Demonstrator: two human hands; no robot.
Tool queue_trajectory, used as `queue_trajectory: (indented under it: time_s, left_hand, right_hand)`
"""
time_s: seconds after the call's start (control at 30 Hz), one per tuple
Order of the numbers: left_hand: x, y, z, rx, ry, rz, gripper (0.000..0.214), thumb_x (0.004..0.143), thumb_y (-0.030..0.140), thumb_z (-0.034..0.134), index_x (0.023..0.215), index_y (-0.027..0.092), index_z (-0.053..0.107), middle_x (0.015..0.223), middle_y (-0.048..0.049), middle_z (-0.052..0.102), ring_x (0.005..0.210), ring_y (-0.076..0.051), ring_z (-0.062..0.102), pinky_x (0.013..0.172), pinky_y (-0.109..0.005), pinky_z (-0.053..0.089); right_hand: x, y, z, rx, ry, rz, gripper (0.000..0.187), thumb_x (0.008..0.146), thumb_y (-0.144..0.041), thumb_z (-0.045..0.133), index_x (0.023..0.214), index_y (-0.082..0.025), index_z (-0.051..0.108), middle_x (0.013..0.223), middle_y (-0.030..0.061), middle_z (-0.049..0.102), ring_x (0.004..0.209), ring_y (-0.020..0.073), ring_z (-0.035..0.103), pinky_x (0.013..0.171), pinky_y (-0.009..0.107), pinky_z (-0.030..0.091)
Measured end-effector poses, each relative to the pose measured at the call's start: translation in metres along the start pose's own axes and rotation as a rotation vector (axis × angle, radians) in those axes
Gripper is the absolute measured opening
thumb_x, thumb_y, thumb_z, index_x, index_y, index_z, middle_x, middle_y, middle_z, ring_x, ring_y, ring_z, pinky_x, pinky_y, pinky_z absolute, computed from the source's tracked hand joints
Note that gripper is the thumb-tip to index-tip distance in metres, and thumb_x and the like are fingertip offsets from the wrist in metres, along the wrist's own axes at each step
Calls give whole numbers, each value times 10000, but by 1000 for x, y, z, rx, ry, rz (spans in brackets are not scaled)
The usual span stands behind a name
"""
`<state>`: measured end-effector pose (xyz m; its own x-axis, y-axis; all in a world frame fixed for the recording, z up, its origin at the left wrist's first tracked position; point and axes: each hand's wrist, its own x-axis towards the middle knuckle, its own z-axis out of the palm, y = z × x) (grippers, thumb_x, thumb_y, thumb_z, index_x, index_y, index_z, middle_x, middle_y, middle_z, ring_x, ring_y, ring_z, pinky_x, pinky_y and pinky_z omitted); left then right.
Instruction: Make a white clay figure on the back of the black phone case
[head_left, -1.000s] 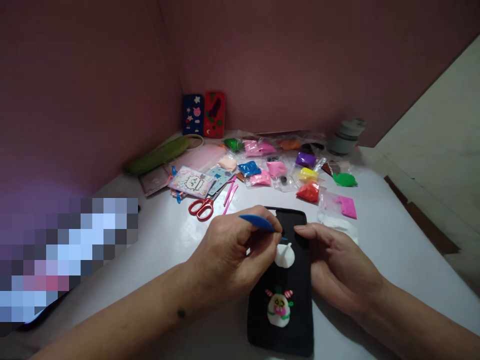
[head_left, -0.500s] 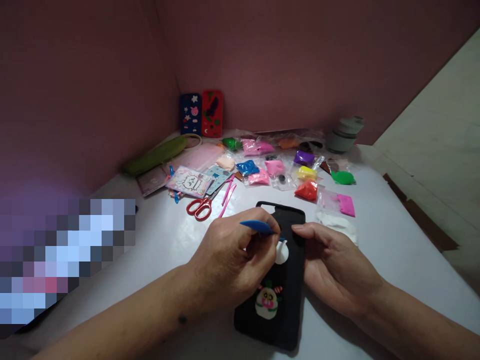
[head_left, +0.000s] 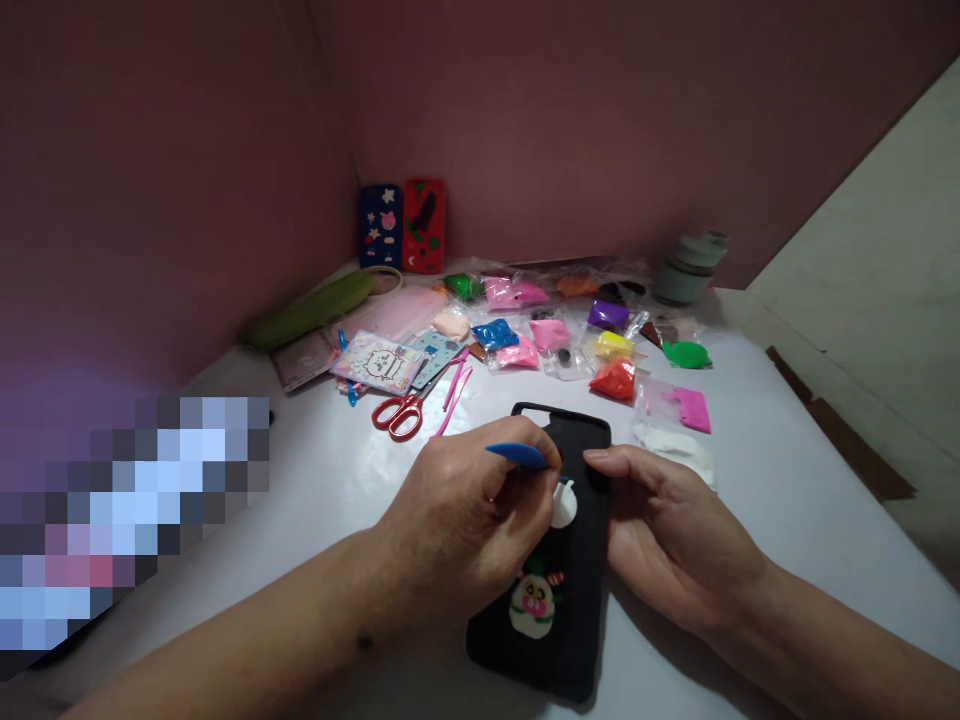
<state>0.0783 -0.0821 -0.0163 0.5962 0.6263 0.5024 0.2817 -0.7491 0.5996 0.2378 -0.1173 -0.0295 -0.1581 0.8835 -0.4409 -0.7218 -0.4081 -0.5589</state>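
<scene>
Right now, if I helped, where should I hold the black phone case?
I'd hold the black phone case by its long right edge, coming from the right, like the right hand: that edge looks bare, while the white piece and little figure sit away from it.

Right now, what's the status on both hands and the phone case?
Left hand: holding blue modelling tool, tip by white piece. Right hand: touching right edge of black phone case. Left hand partly hides white piece and case.
</scene>
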Motion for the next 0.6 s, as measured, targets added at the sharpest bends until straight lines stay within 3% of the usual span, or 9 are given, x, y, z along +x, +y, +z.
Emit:
queue_trajectory:
  time_s: [0.6]
  left_hand:
    - [-2, 1, 0, 16, 8, 20, 112, 809, 46, 492, 794, 108, 585, 651, 22, 563, 507, -30, 439, 463, -117, 357]
  right_hand:
    - [0, 0, 0, -33, 44, -29, 98, 648, -109, 627, 601, -123, 712, 669, 63, 686, 647, 180, 589, 717, 334, 486]
